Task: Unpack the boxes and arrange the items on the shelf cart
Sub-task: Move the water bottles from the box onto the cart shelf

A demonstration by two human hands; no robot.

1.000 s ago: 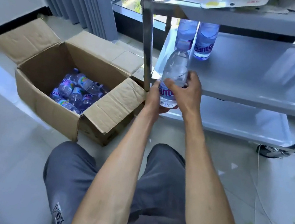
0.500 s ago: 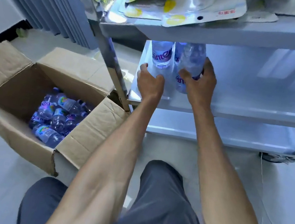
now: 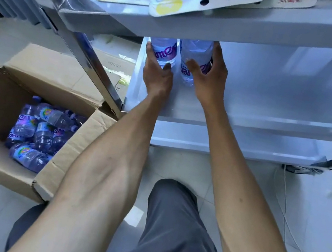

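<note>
1. left hand cups the left water bottle, fingers curled round its side, at the middle shelf's left edge
2. right hand wraps the right water bottle, thumb in front, fingers behind
3. both bottles stand upright, just beside each other
4. open cardboard box on the floor by the cart's left corner holds more bottles
</note>
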